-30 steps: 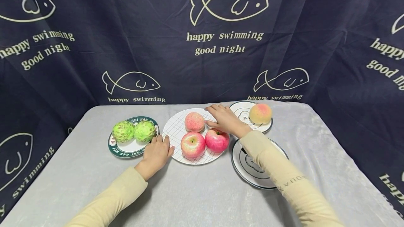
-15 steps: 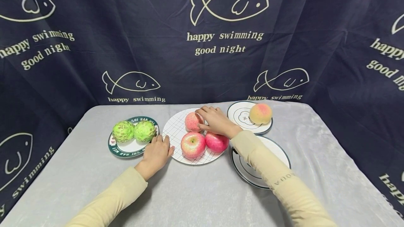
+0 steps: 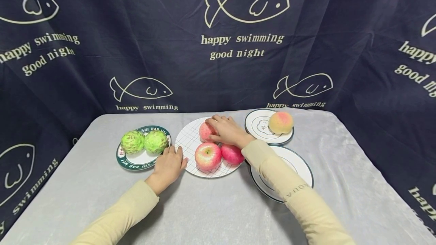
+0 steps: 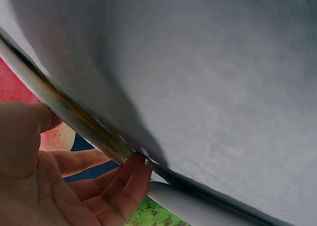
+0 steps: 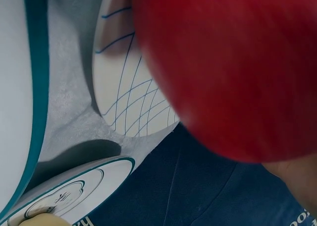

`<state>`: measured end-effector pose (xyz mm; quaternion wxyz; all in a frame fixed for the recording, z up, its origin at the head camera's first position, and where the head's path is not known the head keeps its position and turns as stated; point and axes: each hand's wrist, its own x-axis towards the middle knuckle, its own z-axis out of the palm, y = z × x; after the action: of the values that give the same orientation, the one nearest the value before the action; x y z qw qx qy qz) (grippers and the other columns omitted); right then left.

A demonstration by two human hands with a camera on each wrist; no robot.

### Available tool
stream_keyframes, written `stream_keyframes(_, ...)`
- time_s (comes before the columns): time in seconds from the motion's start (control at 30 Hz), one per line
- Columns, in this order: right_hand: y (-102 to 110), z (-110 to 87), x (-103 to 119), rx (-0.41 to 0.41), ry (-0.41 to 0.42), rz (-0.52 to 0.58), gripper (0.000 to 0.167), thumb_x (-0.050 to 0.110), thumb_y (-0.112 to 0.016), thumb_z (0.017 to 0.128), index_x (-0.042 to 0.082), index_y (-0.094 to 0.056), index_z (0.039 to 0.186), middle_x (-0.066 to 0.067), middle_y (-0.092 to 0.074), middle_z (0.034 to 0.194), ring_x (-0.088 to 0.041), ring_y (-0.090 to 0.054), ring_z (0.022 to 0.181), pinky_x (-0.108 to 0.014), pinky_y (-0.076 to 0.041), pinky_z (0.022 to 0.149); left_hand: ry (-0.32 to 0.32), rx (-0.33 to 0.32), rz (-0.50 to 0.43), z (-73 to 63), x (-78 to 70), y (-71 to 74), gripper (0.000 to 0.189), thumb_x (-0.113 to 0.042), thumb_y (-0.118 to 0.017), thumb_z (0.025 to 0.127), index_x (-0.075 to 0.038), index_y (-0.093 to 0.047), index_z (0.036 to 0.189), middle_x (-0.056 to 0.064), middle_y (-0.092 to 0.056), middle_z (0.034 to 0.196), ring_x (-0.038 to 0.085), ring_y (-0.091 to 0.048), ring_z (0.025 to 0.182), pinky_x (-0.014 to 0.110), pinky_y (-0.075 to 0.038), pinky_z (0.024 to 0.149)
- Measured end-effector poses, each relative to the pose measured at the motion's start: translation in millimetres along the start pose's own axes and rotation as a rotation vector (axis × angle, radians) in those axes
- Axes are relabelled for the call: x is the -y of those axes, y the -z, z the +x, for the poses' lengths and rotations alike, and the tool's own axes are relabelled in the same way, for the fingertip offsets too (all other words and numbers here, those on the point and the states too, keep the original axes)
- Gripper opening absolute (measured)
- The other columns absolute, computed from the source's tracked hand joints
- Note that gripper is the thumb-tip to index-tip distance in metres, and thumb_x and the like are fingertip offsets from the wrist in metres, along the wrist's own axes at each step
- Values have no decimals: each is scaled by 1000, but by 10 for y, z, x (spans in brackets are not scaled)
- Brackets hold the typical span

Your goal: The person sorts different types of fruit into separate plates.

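Note:
In the head view my right hand (image 3: 226, 129) holds a pink peach (image 3: 204, 132) at the back of the white grid-lined plate (image 3: 187, 139), fingers curled over its right side. Two red apples (image 3: 207, 157) sit in front on that plate, one partly hidden under the right wrist. A big red apple surface (image 5: 233, 67) fills much of the right wrist view. My left hand (image 3: 169, 165) rests at the plate's left edge. In the left wrist view, its thumb and fingers (image 4: 124, 191) touch along the plate rim (image 4: 64, 109).
A green-rimmed plate (image 3: 126, 165) with two green, brown-flecked fruits (image 3: 156, 141) stands left. At back right, a plate (image 3: 257, 120) bears a yellow-pink peach (image 3: 281, 123). Another dark-rimmed plate (image 3: 301, 163) lies partly beneath the right sleeve. A dark fish-print cloth (image 3: 190, 71) hangs behind.
My right hand has moved left from beside the pink peach and closed over it. The left hand stays at the plate's edge, and the fruits look unmoved.

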<state>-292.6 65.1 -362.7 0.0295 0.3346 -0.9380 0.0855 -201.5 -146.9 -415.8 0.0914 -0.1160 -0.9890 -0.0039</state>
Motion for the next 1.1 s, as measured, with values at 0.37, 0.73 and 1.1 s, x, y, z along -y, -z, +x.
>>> stream_keyframes(0.37,-50,77,-4,39,-22,-1,58,39,-64,82,16,-43,132,-7,-48,127,-30,-50,112,-51,-36,97,2,-8,3,4,4,-16,48,-34,-56,87,4,-55,117,22,-56,102,35,-54,95,45,-50,69)
stream_keyframes(0.73,-72,112,34,63,-9,-27,64,35,-66,81,15,-40,136,-9,-48,128,-32,-52,112,-53,-39,95,-1,-2,-7,-8,-2,-7,48,-32,-56,88,5,-55,118,23,-56,103,35,-53,96,45,-50,70)
stream_keyframes(1.1,-91,133,59,78,-14,21,68,35,-69,79,15,-40,137,-11,-47,128,-32,-53,109,-52,-39,95,-2,2,-9,-4,3,-20,47,-32,-55,88,5,-55,117,22,-56,102,35,-53,96,45,-50,69)
